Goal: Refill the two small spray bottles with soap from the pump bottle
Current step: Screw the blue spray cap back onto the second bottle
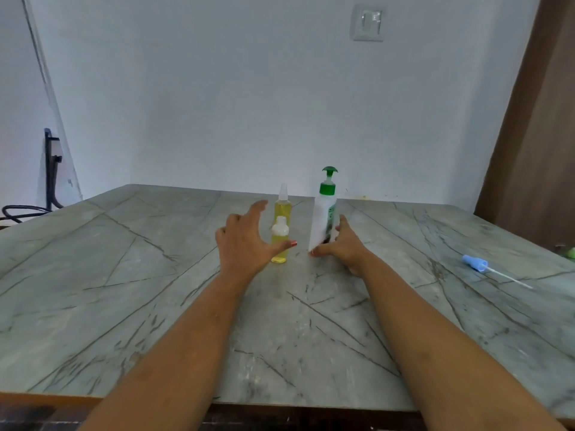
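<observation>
While the right hand (pixel 342 248) grips the pump bottle (pixel 323 213), the left hand (pixel 245 241) is spread — released.

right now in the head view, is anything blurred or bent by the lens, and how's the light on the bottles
Head view: soft, even light, only faint shadows on the table, no glare on the pump bottle; the wide lens splays the table's edges and stretches the forearms; the whole frame is soft, so the bottle's label is unreadable.
</observation>
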`<act>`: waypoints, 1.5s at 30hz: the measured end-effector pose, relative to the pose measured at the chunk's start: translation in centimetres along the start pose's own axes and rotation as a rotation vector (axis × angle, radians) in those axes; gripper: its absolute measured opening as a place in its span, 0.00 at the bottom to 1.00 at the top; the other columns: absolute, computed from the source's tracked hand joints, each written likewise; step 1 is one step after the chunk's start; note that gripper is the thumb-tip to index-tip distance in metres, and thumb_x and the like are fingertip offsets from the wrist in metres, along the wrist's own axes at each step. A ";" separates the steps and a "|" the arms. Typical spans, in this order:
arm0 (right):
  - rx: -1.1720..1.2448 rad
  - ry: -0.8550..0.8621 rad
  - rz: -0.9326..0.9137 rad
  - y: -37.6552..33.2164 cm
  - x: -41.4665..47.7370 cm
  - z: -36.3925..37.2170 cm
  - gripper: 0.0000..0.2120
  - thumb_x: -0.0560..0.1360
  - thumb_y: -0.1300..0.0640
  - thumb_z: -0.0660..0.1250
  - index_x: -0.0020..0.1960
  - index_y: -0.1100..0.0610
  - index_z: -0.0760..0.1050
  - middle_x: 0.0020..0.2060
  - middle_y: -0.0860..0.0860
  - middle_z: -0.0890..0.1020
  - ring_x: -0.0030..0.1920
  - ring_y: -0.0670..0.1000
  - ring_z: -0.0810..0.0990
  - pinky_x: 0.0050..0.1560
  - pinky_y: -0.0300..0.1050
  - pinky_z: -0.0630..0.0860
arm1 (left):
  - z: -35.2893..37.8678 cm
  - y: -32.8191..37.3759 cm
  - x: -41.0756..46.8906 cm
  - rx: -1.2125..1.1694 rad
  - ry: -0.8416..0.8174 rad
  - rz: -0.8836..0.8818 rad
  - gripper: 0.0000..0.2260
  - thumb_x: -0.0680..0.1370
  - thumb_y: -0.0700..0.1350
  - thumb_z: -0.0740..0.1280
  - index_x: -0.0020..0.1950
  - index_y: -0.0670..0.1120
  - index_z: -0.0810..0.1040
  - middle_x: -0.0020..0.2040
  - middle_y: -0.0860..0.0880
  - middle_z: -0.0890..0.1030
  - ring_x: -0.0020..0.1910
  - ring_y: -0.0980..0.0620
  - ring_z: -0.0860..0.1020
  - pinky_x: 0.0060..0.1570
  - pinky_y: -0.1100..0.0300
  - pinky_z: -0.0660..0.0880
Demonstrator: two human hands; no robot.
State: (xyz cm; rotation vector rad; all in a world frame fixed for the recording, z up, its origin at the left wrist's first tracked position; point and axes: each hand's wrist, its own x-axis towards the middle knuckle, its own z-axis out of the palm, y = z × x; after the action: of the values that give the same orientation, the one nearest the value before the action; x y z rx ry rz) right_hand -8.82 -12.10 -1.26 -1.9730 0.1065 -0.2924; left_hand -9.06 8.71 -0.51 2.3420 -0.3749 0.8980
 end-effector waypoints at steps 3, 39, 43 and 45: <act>-0.058 -0.015 0.034 0.4 -1.7 -2.8 0.48 0.66 0.62 0.76 0.77 0.54 0.49 0.72 0.56 0.63 0.69 0.56 0.65 0.68 0.53 0.65 | -0.4 1.5 -0.4 0.020 0.155 0.144 0.38 0.63 0.72 0.65 0.67 0.55 0.67 0.57 0.51 0.77 0.55 0.47 0.72 0.50 0.52 0.62; -1.006 0.066 0.119 -2.1 -4.5 -6.3 0.12 0.72 0.58 0.68 0.56 0.54 0.76 0.52 0.52 0.78 0.52 0.54 0.77 0.56 0.51 0.75 | -0.1 1.7 -0.3 -0.137 0.043 -0.150 0.25 0.66 0.59 0.74 0.56 0.49 0.71 0.55 0.50 0.75 0.57 0.47 0.70 0.47 0.52 0.67; -0.618 -0.015 -0.039 -5.5 -4.2 -3.1 0.08 0.70 0.62 0.68 0.48 0.55 0.75 0.50 0.53 0.78 0.49 0.53 0.78 0.54 0.49 0.77 | 0.5 1.1 0.0 -0.187 -0.107 -0.230 0.32 0.63 0.63 0.73 0.61 0.49 0.71 0.57 0.49 0.76 0.57 0.48 0.72 0.50 0.51 0.72; -0.340 -0.007 -0.100 -7.1 -4.1 -1.9 0.08 0.69 0.65 0.69 0.43 0.53 0.74 0.49 0.53 0.78 0.46 0.52 0.77 0.48 0.45 0.77 | 0.9 0.9 0.3 -0.231 -0.172 -0.260 0.34 0.62 0.64 0.74 0.61 0.49 0.70 0.56 0.50 0.77 0.55 0.49 0.73 0.51 0.52 0.73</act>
State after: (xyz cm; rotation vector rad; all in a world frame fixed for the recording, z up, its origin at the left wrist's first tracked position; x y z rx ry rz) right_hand -13.65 -10.00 5.27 -2.3214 0.0554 -0.3497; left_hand -8.81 7.43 -0.40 2.1947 -0.2218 0.5037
